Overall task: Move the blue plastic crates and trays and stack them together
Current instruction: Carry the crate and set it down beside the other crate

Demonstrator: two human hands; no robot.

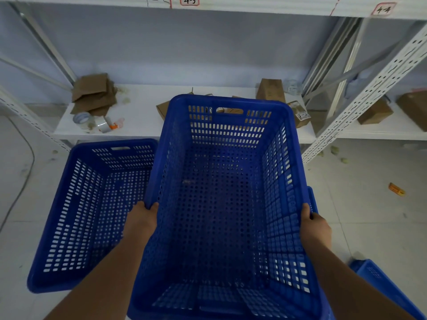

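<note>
A large blue perforated crate [226,181] fills the middle of the view, empty and tilted a little toward the shelf. My left hand [142,218] grips its left rim and my right hand [315,225] grips its right rim. A second blue crate [92,209] stands empty on the floor to the left, touching or nearly touching the held one. A sliver of blue rim [312,199] shows just behind the held crate's right side. Part of a blue tray or crate [379,282] pokes in at the bottom right, under my right forearm.
A white metal shelf [143,116] runs across behind the crates, carrying flattened cardboard [92,93], tape rolls [92,121] and small brown boxes [270,90]. A perforated shelf post [369,95] slants at the right. An orange scrap [396,189] lies on the tiled floor.
</note>
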